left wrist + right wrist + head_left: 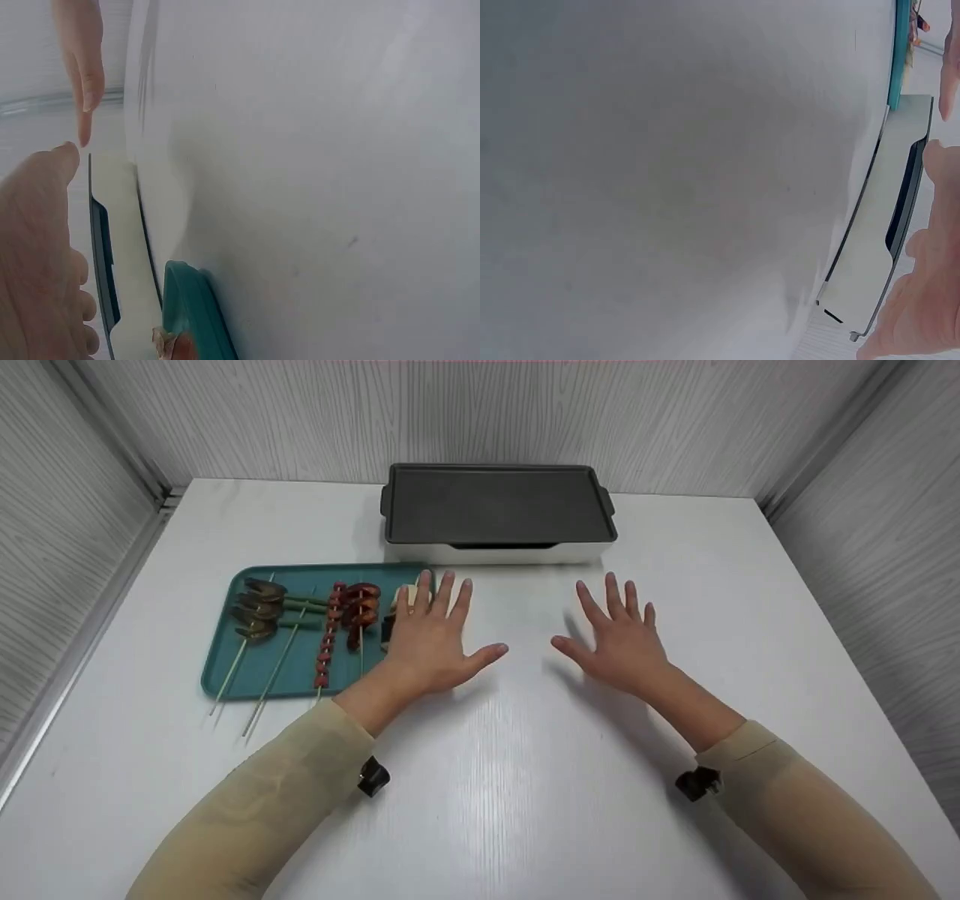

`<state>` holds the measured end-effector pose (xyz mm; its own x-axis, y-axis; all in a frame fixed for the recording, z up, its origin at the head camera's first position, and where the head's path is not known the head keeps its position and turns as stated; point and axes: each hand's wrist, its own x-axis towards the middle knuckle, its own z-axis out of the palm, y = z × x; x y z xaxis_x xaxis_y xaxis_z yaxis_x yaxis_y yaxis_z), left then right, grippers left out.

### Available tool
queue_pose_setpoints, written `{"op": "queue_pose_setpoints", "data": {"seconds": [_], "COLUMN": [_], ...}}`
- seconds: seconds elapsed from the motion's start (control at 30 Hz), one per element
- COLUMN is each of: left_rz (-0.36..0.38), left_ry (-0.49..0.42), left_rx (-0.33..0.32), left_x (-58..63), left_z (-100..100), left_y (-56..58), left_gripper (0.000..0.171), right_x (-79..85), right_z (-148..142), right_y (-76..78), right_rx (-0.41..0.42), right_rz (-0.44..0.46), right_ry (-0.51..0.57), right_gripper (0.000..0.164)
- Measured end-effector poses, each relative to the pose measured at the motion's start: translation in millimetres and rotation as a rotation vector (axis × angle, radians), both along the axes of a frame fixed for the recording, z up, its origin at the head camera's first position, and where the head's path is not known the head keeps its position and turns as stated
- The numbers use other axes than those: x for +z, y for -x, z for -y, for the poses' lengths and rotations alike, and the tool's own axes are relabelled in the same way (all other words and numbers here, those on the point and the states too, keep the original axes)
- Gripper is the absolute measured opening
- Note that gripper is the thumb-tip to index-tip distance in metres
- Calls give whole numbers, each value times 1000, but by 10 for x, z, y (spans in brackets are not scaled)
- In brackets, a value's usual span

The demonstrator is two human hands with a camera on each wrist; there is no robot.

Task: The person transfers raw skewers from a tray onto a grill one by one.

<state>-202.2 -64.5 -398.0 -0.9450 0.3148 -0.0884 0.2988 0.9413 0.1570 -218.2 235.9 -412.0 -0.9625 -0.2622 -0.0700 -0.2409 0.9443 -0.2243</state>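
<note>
My left hand (431,649) is spread out above the table, its fingers straight and overlapping the right end of a teal tray (292,690) in the head view. Across from it my right hand (622,652) is spread too, holding nothing over the white tabletop. Skewers lie side by side on the tray: dark brown pieces (259,611), green lengths (304,604), small red pieces (327,641) and reddish-orange curled pieces (361,611). Another skewer with pale and dark pieces (388,626) is partly hidden behind the left hand. Several sticks poke out over the tray's front edge.
Beyond the hands, at the back of the white table (495,780), stands an electric griddle (499,506) with a flat dark plate and a pale base. Wood-grain panels (480,416) enclose the table at the back and both sides.
</note>
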Motion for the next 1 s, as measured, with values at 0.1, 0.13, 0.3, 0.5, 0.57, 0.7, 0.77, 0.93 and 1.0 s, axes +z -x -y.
{"op": "queue_pose_setpoints", "data": {"seconds": [0.1,0.13,0.3,0.5,0.57,0.7,0.77,0.93,1.0], "left_rz": [-14,-22,-68,-101,-112,-132,-142,-158,-159], "left_ry": [-7,-11,-30,-34,-39,-63,-65,-63,-67], "left_rx": [-8,-9,-12,-1,5,15,24,40,43], "left_x": [35,50,149,272,308,369,396,445,449], "left_z": [43,63,197,478,603,879,1020,1345,1467], "left_y": [-19,-25,-62,-129,-152,-217,-259,-361,-390], "left_gripper": [111,111,110,110,110,110,110,108,108], "right_x": [9,14,41,62,69,76,81,85,85], "right_z": [10,18,82,200,243,345,405,577,654], "right_y": [-12,-17,-57,-128,-152,-210,-239,-303,-324], "right_rx": [1,3,12,43,61,100,120,157,169], "right_rz": [-7,-10,-16,-8,-13,-24,-28,-27,-21], "right_ry": [-2,-3,-5,9,11,6,4,15,20], "right_gripper": [100,100,98,97,96,94,93,92,92]}}
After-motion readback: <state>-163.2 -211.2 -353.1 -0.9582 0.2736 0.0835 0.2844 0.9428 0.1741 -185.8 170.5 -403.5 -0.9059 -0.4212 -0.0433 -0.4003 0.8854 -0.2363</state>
